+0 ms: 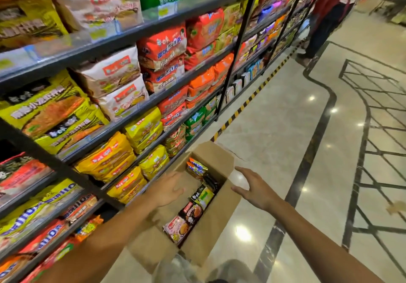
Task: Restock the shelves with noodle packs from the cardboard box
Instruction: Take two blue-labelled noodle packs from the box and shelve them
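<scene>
Your left hand [169, 189] reaches over the open cardboard box [222, 221] at lower centre of the frame, its fingers [179, 191] spread wide and empty above the box's left inner wall. Your right hand [254, 188] hovers just outside the box's right wall, fingers [239, 189] likewise spread wide and holding nothing, thumb pointing toward the box rim.

The noodle packs [194, 210] lie inside the box in a single row running from lower left to upper right, between your two hands and below them; no fingertip touches any pack. Nearest you is a pink pack [176, 227], then a dark red-and-black pack [191, 213], then a green-and-yellow pack [205, 196], with an orange-and-blue pack [196, 168] at the far end. The green-and-yellow pack lies closest to the left fingertips, just to their right.

The box stands on the polished floor [274, 129] with its flaps open, just beside the base of the shelves [153, 98]. The shelves fill the left and upper part of the frame, stocked with yellow, white, red and orange multipacks. Another person [325, 19] stands by the shelves in the upper right of the frame, well apart from the box.
</scene>
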The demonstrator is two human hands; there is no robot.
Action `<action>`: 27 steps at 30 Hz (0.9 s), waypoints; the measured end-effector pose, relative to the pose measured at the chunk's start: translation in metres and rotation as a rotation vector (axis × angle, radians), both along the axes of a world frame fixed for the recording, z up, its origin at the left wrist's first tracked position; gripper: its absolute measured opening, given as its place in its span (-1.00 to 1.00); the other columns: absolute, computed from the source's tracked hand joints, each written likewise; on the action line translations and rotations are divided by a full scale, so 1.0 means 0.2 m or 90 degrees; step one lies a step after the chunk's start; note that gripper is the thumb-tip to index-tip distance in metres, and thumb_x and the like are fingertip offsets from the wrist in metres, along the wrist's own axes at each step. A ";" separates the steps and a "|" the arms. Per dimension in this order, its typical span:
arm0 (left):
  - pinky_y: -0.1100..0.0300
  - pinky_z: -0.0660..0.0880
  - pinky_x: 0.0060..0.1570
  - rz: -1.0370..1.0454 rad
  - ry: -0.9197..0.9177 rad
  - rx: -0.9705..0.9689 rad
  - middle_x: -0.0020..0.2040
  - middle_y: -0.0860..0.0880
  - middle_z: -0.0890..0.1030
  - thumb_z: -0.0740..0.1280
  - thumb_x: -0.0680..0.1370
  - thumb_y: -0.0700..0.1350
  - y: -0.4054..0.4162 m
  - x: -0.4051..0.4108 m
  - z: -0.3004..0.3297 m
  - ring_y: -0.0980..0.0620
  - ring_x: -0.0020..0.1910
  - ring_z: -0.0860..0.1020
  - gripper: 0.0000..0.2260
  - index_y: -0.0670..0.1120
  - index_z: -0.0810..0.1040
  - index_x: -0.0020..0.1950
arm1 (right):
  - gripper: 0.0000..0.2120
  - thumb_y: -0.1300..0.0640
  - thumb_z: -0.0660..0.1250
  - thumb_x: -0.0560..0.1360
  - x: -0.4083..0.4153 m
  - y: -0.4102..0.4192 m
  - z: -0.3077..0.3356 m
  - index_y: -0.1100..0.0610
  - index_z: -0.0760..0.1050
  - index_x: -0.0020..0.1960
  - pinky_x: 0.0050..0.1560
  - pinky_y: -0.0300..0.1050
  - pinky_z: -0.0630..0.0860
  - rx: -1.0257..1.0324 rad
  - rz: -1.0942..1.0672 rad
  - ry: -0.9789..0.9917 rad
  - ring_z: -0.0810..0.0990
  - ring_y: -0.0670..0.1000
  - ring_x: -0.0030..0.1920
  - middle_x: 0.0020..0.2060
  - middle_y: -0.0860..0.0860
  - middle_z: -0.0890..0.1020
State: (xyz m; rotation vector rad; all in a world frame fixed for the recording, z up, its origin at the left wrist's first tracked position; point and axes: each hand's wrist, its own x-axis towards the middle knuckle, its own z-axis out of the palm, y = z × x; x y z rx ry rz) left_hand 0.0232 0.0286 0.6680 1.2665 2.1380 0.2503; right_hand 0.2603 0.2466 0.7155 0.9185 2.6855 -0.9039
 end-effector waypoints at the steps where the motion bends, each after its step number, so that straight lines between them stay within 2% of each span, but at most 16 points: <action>1: 0.14 0.21 0.43 0.012 -0.006 -0.001 0.56 -0.03 0.24 0.19 0.65 0.12 0.03 -0.03 -0.02 -0.02 0.52 0.22 -0.44 -0.05 0.15 0.60 | -0.33 -0.21 0.30 0.55 -0.04 0.04 -0.02 -0.02 0.18 0.56 0.44 -0.12 0.21 -0.007 0.002 -0.004 0.25 0.02 0.49 0.51 -0.02 0.31; 5: 0.11 0.22 0.45 0.082 -0.057 -0.021 0.56 -0.01 0.27 0.17 0.61 0.22 0.16 -0.15 -0.18 0.00 0.53 0.24 -0.41 0.04 0.17 0.59 | -0.35 -0.19 0.30 0.56 -0.23 0.23 -0.13 -0.03 0.19 0.56 0.38 -0.22 0.18 -0.042 0.017 -0.024 0.27 -0.01 0.48 0.50 -0.05 0.33; 8: 0.11 0.31 0.39 0.158 -0.100 -0.005 0.50 -0.02 0.36 0.16 0.52 0.25 0.31 -0.22 -0.30 0.00 0.46 0.34 -0.36 -0.01 0.28 0.54 | -0.36 -0.18 0.31 0.56 -0.40 0.43 -0.27 -0.03 0.21 0.55 0.41 -0.17 0.20 -0.072 0.030 -0.051 0.27 -0.01 0.49 0.50 -0.05 0.33; 11: 0.16 0.26 0.41 0.217 -0.128 -0.018 0.48 0.06 0.35 0.20 0.59 0.23 0.45 -0.26 -0.46 0.06 0.47 0.31 -0.43 0.02 0.27 0.54 | -0.38 -0.13 0.33 0.56 -0.58 0.64 -0.46 0.01 0.24 0.54 0.41 -0.15 0.24 -0.106 0.045 -0.081 0.31 0.00 0.47 0.49 -0.02 0.36; 13: 0.13 0.29 0.41 0.285 -0.164 -0.027 0.50 0.06 0.34 0.19 0.57 0.30 0.54 -0.27 -0.63 0.04 0.47 0.33 -0.40 0.07 0.24 0.55 | -0.41 -0.09 0.36 0.56 -0.70 0.79 -0.61 0.02 0.28 0.51 0.38 -0.18 0.27 -0.134 0.056 -0.097 0.35 -0.01 0.44 0.45 -0.03 0.40; 16: 0.15 0.34 0.36 0.377 -0.194 -0.054 0.49 0.01 0.37 0.25 0.61 0.16 0.70 -0.28 -0.92 0.01 0.43 0.38 -0.46 0.03 0.26 0.55 | -0.46 -0.01 0.39 0.55 -0.86 1.00 -0.92 0.01 0.32 0.48 0.22 -0.34 0.28 -0.172 0.065 -0.115 0.42 -0.06 0.38 0.39 -0.07 0.46; 18: 0.17 0.32 0.35 0.439 -0.226 -0.053 0.50 -0.01 0.36 0.27 0.60 0.14 0.81 -0.28 -1.14 0.00 0.44 0.38 -0.45 0.00 0.27 0.55 | -0.44 -0.01 0.40 0.55 -0.93 1.12 -1.17 0.01 0.31 0.49 0.14 -0.43 0.25 -0.193 0.067 -0.127 0.41 -0.14 0.32 0.38 -0.08 0.47; 22: 0.21 0.30 0.32 0.493 -0.251 -0.048 0.50 0.01 0.35 0.29 0.62 0.06 0.98 -0.27 -1.65 0.02 0.43 0.37 -0.50 0.02 0.28 0.53 | -0.40 -0.01 0.41 0.54 -1.03 1.27 -1.72 0.02 0.29 0.51 0.09 -0.45 0.26 -0.238 0.070 -0.153 0.43 -0.08 0.35 0.32 -0.13 0.46; 24: 0.21 0.34 0.31 0.502 -0.267 -0.047 0.48 0.04 0.38 0.30 0.61 0.06 1.04 -0.26 -1.91 0.07 0.40 0.40 -0.51 0.08 0.27 0.52 | -0.40 0.00 0.41 0.53 -1.05 1.31 -1.98 0.04 0.28 0.50 0.15 -0.46 0.31 -0.278 0.076 -0.154 0.41 -0.09 0.35 0.29 -0.16 0.43; 26: 0.23 0.34 0.31 0.486 -0.263 -0.057 0.48 0.07 0.37 0.30 0.61 0.07 1.08 -0.26 -2.15 0.09 0.40 0.40 -0.50 0.10 0.25 0.53 | -0.38 0.01 0.43 0.52 -1.06 1.33 -2.22 0.00 0.28 0.51 0.28 -0.32 0.35 -0.307 0.061 -0.160 0.39 -0.13 0.34 0.31 -0.16 0.42; 27: 0.22 0.33 0.33 0.478 -0.267 -0.062 0.48 0.08 0.36 0.30 0.61 0.06 1.10 -0.27 -2.26 0.09 0.42 0.38 -0.49 0.09 0.23 0.53 | -0.38 0.03 0.44 0.52 -1.07 1.34 -2.33 0.00 0.28 0.51 0.28 -0.30 0.35 -0.314 0.050 -0.158 0.39 -0.14 0.33 0.31 -0.15 0.43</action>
